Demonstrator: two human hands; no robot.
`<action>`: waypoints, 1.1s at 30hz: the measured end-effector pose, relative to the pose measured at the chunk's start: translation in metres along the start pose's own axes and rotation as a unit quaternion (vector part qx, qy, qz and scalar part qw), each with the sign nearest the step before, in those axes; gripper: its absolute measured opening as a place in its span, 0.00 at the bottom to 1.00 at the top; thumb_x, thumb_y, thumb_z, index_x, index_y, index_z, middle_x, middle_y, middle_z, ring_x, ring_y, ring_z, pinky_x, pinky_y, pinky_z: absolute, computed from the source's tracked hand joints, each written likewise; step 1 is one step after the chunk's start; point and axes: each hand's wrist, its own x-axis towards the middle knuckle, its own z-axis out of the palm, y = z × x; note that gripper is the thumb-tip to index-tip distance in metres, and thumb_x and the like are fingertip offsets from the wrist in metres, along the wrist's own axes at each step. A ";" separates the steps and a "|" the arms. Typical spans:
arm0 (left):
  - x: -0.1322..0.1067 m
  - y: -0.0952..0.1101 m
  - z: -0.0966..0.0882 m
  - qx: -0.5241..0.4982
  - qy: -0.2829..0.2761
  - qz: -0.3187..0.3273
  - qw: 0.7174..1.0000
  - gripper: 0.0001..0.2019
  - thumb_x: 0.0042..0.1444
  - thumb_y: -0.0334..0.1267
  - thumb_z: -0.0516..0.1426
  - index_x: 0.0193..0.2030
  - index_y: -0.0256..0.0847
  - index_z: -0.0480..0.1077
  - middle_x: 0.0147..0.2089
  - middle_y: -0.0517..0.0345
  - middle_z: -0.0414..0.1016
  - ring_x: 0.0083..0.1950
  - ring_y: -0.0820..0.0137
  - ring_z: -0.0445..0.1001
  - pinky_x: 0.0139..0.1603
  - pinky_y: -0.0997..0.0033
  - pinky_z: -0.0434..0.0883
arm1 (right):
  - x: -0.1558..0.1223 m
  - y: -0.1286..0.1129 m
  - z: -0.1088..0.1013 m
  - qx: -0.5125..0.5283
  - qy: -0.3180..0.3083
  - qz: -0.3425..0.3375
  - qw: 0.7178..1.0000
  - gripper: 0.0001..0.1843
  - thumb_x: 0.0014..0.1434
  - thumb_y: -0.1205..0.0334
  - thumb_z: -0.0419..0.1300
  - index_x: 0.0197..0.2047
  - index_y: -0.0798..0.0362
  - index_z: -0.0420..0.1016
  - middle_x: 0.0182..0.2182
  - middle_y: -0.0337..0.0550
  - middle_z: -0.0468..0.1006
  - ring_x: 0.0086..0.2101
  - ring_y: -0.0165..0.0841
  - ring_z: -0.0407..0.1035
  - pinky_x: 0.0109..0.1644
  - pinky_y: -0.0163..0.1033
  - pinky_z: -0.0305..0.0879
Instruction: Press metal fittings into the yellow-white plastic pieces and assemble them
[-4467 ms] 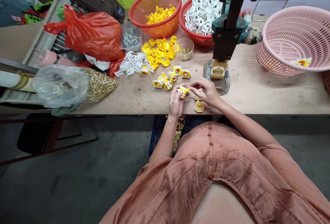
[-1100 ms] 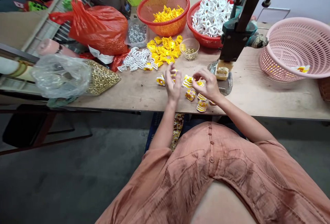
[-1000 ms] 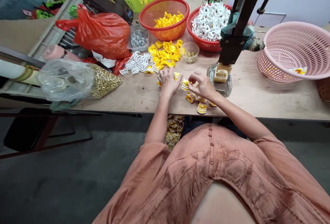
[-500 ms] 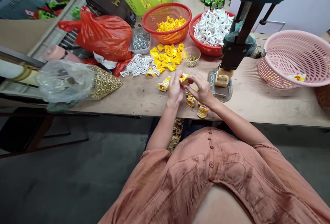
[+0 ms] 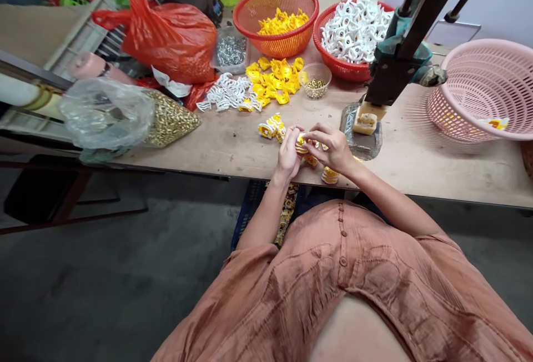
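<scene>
My left hand (image 5: 288,154) is closed around a small yellow-and-white plastic toy part (image 5: 300,143) above the front of the bench. The fingertips of my right hand (image 5: 335,150) pinch at the same part from the right, partly covering it. To the left of my hands lie similar yellow-and-white parts (image 5: 271,126). Another such part (image 5: 330,175) rests near the bench edge, below my right hand. Farther back are loose yellow pieces (image 5: 275,81), white wavy pieces (image 5: 229,92) and a clear cup (image 5: 315,81) of small brass-coloured bits.
A press (image 5: 387,76) stands right of my hands, over a cream block (image 5: 367,120). Red baskets (image 5: 244,20) hold yellow and white parts. A pink basket (image 5: 462,87) is at the right, a bag of brass-coloured bits (image 5: 170,117) and a red bag (image 5: 170,45) at the left.
My hands, still together on the part, have come slightly nearer the bench edge. The part is turned, showing more of its striped side. The whole view has shifted a little.
</scene>
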 end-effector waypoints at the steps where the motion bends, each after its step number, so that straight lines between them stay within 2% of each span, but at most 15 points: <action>1: -0.002 0.000 -0.009 0.033 0.003 0.015 0.999 0.24 0.66 0.67 0.62 0.47 0.46 0.75 0.39 0.57 0.76 0.43 0.64 0.83 0.41 0.68 0.80 | -0.001 -0.003 0.002 0.000 -0.009 0.005 1.000 0.14 0.75 0.52 0.59 0.49 0.50 0.83 0.44 0.48 0.80 0.44 0.37 0.74 0.52 0.44 0.71; 3: -0.002 0.003 -0.031 0.132 0.046 0.067 0.988 0.29 0.66 0.71 0.59 0.52 0.46 0.75 0.43 0.55 0.77 0.43 0.64 0.82 0.42 0.68 0.78 | -0.005 -0.009 0.009 -0.002 -0.029 0.016 0.999 0.14 0.75 0.52 0.58 0.47 0.52 0.82 0.43 0.48 0.80 0.44 0.38 0.73 0.52 0.44 0.70; 6: 0.007 0.008 -0.062 0.330 0.128 0.142 0.925 0.29 0.64 0.68 0.64 0.57 0.46 0.76 0.51 0.49 0.78 0.49 0.61 0.81 0.52 0.63 0.79 | -0.010 -0.019 0.028 -0.048 -0.115 0.017 0.992 0.15 0.75 0.55 0.58 0.45 0.54 0.82 0.43 0.50 0.80 0.45 0.40 0.72 0.54 0.47 0.68; 9: 0.019 0.009 -0.077 0.479 0.104 0.139 0.861 0.26 0.58 0.53 0.73 0.58 0.44 0.78 0.60 0.43 0.74 0.58 0.52 0.80 0.63 0.56 0.76 | -0.014 -0.031 0.047 -0.136 -0.214 0.011 0.967 0.12 0.74 0.59 0.59 0.45 0.55 0.83 0.45 0.54 0.81 0.48 0.46 0.70 0.62 0.58 0.64; 11: 0.025 0.006 -0.080 0.506 0.090 0.134 0.847 0.25 0.56 0.45 0.75 0.59 0.43 0.79 0.63 0.40 0.72 0.62 0.48 0.79 0.66 0.53 0.75 | -0.016 -0.034 0.052 -0.181 -0.234 0.020 0.955 0.11 0.73 0.61 0.59 0.46 0.55 0.83 0.46 0.55 0.81 0.52 0.49 0.68 0.67 0.65 0.60; 13: 0.027 0.003 -0.079 0.462 0.097 0.135 0.871 0.25 0.56 0.45 0.74 0.57 0.42 0.78 0.63 0.41 0.74 0.60 0.52 0.80 0.62 0.56 0.77 | -0.017 -0.030 0.050 -0.191 -0.215 0.028 0.957 0.11 0.73 0.60 0.60 0.48 0.55 0.84 0.49 0.57 0.81 0.54 0.50 0.67 0.68 0.67 0.59; 15: 0.025 0.002 -0.078 0.349 0.088 0.118 0.925 0.26 0.54 0.49 0.74 0.56 0.41 0.78 0.60 0.44 0.78 0.51 0.60 0.81 0.52 0.63 0.79 | -0.014 -0.019 0.042 -0.159 -0.166 0.032 0.973 0.13 0.74 0.58 0.60 0.52 0.55 0.84 0.51 0.57 0.80 0.54 0.49 0.68 0.66 0.62 0.64; 17: 0.018 0.006 -0.075 0.216 0.043 0.081 0.972 0.28 0.54 0.56 0.74 0.53 0.40 0.79 0.53 0.47 0.83 0.44 0.66 0.80 0.42 0.71 0.77 | -0.009 -0.005 0.032 -0.099 -0.100 0.038 0.989 0.17 0.76 0.57 0.58 0.60 0.53 0.82 0.53 0.55 0.80 0.53 0.45 0.70 0.62 0.54 0.69; 19: 0.010 0.012 -0.069 0.121 -0.019 0.043 0.992 0.27 0.55 0.60 0.72 0.50 0.39 0.81 0.48 0.49 0.84 0.42 0.67 0.80 0.39 0.73 0.75 | -0.002 0.006 0.024 -0.034 -0.051 0.038 0.997 0.19 0.77 0.58 0.57 0.65 0.49 0.79 0.53 0.52 0.80 0.52 0.41 0.72 0.60 0.49 0.71; 22: -0.003 0.021 -0.059 0.061 -0.087 0.008 0.994 0.25 0.55 0.60 0.73 0.46 0.40 0.83 0.44 0.51 0.84 0.41 0.69 0.79 0.40 0.74 0.76 | 0.006 0.011 0.018 0.033 -0.043 0.021 0.998 0.18 0.76 0.56 0.59 0.63 0.46 0.82 0.51 0.48 0.81 0.50 0.38 0.75 0.58 0.45 0.73; 25: -0.013 0.023 -0.055 0.046 -0.109 -0.015 0.993 0.26 0.53 0.59 0.75 0.46 0.40 0.83 0.43 0.52 0.84 0.39 0.70 0.79 0.40 0.74 0.77 | 0.005 0.007 0.019 0.069 -0.045 0.019 0.996 0.14 0.75 0.55 0.60 0.55 0.48 0.85 0.47 0.47 0.82 0.47 0.36 0.77 0.54 0.42 0.74; 27: -0.015 0.022 -0.060 0.054 -0.127 -0.039 0.990 0.27 0.53 0.61 0.74 0.46 0.39 0.83 0.44 0.50 0.84 0.40 0.68 0.80 0.40 0.72 0.77 | 0.003 0.005 0.020 0.088 -0.045 0.033 0.995 0.14 0.75 0.54 0.60 0.52 0.50 0.85 0.45 0.46 0.83 0.44 0.35 0.77 0.52 0.40 0.74; 29: -0.010 0.021 -0.071 0.088 -0.132 -0.034 0.987 0.29 0.54 0.65 0.72 0.47 0.39 0.82 0.45 0.48 0.84 0.43 0.65 0.81 0.41 0.69 0.78 | 0.003 0.006 0.022 0.086 -0.051 0.051 0.994 0.13 0.74 0.55 0.61 0.51 0.51 0.84 0.43 0.46 0.83 0.42 0.34 0.76 0.50 0.40 0.73; 31: 0.005 0.021 -0.086 0.157 -0.069 0.041 0.984 0.30 0.56 0.66 0.71 0.49 0.39 0.82 0.49 0.48 0.83 0.46 0.64 0.80 0.46 0.67 0.78 | 0.006 0.008 0.026 0.052 -0.063 0.056 0.995 0.11 0.73 0.59 0.60 0.50 0.53 0.83 0.42 0.47 0.82 0.42 0.36 0.74 0.51 0.41 0.73; 33: 0.028 0.022 -0.102 0.260 0.044 0.142 0.954 0.28 0.57 0.60 0.73 0.54 0.40 0.80 0.55 0.48 0.79 0.53 0.62 0.78 0.56 0.63 0.77 | 0.010 0.008 0.032 -0.001 -0.093 0.047 0.995 0.11 0.73 0.63 0.58 0.49 0.54 0.82 0.44 0.50 0.82 0.45 0.38 0.73 0.53 0.44 0.71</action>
